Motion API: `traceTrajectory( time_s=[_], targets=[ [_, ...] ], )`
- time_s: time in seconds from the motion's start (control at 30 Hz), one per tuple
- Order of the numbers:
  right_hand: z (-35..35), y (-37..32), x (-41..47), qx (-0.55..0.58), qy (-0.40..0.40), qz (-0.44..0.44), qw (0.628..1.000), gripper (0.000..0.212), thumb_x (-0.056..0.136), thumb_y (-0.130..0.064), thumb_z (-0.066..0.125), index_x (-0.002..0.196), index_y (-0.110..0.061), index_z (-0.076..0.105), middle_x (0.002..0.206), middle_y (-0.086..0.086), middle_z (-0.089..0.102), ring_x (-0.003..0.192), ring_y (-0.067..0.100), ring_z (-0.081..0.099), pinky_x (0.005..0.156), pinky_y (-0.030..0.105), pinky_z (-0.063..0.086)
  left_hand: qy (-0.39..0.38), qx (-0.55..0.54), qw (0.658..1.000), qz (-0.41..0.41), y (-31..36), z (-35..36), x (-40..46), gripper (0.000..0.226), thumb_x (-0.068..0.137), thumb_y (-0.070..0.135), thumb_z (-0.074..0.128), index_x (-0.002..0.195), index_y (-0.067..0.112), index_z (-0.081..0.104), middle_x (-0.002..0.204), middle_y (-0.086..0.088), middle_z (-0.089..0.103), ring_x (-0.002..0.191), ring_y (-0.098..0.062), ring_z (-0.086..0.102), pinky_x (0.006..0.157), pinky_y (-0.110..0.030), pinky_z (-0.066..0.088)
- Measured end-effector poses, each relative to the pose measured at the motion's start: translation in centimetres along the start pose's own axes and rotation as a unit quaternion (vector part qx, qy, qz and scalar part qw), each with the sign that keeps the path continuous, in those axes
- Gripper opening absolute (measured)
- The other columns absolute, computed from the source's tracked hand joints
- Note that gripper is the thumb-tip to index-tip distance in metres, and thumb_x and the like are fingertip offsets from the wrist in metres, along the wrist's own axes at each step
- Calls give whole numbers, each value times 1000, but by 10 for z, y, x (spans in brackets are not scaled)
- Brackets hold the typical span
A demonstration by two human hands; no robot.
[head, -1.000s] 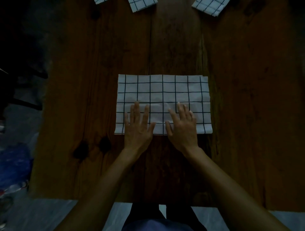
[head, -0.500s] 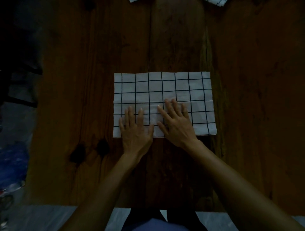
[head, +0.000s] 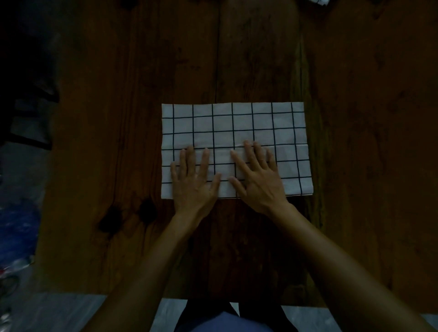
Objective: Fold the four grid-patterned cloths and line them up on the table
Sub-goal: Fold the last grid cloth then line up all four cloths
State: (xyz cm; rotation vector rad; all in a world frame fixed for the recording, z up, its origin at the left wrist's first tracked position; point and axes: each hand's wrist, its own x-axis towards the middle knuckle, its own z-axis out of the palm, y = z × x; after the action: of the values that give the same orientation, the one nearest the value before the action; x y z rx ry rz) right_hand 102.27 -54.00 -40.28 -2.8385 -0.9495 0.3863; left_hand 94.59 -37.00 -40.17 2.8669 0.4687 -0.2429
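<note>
A white cloth with a black grid lies flat as a wide folded rectangle in the middle of the dark wooden table. My left hand presses flat on its near left part, fingers spread and straight. My right hand lies flat beside it on the near middle, fingers straight and pointing up-left. A sliver of another grid cloth shows at the top edge, far right of centre.
Two dark knots mark the wood left of my left forearm. The table's near edge runs just above a pale floor. Dim clutter and something blue sit off the table's left side.
The view dropped, so the far cloths slid almost out of frame. Both hands shifted slightly left on the cloth, still pressing it flat.
</note>
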Motion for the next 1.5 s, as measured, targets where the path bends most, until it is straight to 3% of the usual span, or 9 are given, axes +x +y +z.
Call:
traceTrajectory(
  time_s=[0.2, 0.37, 0.47, 0.6, 0.8, 0.93, 1.1, 1.37, 1.5],
  targets=[
    [-8, 35, -16, 0, 2, 71, 997, 74, 92, -66, 14, 153, -26, 4, 160, 9, -12, 147, 25, -14, 118, 47, -7, -12, -17, 999, -33, -12, -7, -6, 71, 91, 62, 14, 151, 29, -3, 159, -8, -15, 145, -22, -17, 117, -50, -4],
    [-4, -5, 1, 24, 47, -23, 998, 59, 99, -44, 25, 151, -20, 13, 160, 14, 4, 147, 30, 0, 118, 52, 6, 27, -57, 998, 22, 23, -12, 8, 61, 93, 43, 28, 149, 20, 23, 160, -10, 4, 147, -23, -4, 118, -46, -1],
    [3, -28, 12, 29, 22, -45, 998, 59, 98, -42, 23, 151, -18, 15, 159, 13, 8, 147, 30, 2, 119, 49, 8, 9, -65, 998, 25, 25, -5, 14, 60, 95, 44, 20, 151, 22, 13, 160, -9, 1, 147, -21, -6, 119, -46, 1],
    [-5, 9, 0, 39, 21, 31, 999, 61, 98, -51, 18, 152, -23, 14, 160, 9, -1, 148, 26, -7, 120, 45, -1, 1, -21, 1000, -10, -11, -3, 1, 68, 95, 57, 15, 151, 26, -5, 159, -6, -14, 146, -20, -15, 118, -41, -6],
    [-17, 49, -18, 20, 6, 98, 995, 68, 94, -58, 12, 153, -25, 3, 160, 9, -12, 147, 25, -14, 119, 48, -3, -1, -31, 999, -44, -17, -10, -7, 70, 95, 56, 24, 152, 26, -4, 159, -7, -13, 146, -22, -14, 117, -49, -6],
    [-11, 14, -9, 7, 64, 22, 998, 59, 98, -41, 27, 151, -16, 21, 159, 16, 7, 147, 32, 0, 119, 49, -1, 56, -44, 997, 22, 7, -10, 3, 66, 93, 41, 35, 151, 19, 13, 159, -14, 2, 147, -27, -2, 117, -50, -4],
    [5, -29, 7, 34, 27, -36, 998, 60, 99, -41, 21, 152, -14, 17, 160, 12, 7, 148, 28, 0, 120, 48, 7, -3, -58, 995, 81, 24, -2, 14, 59, 97, 40, 21, 151, 22, 7, 160, -9, -3, 147, -19, -9, 119, -44, 0],
    [-8, 51, -28, 31, 26, 98, 994, 66, 95, -58, 13, 152, -27, 4, 160, 7, -10, 147, 22, -13, 119, 38, -9, -7, -2, 999, 39, -25, -8, 3, 72, 93, 61, 14, 151, 25, -7, 158, -6, -19, 144, -18, -21, 116, -39, -15],
    [-10, 43, -29, 71, 86, 91, 990, 64, 96, -48, 27, 150, -16, 21, 160, 12, 6, 148, 26, -1, 120, 41, -4, 45, -19, 998, 34, -15, -13, 3, 62, 95, 51, 27, 150, 22, 19, 160, -6, 1, 147, -21, -6, 111, -42, -22]
  ],
)
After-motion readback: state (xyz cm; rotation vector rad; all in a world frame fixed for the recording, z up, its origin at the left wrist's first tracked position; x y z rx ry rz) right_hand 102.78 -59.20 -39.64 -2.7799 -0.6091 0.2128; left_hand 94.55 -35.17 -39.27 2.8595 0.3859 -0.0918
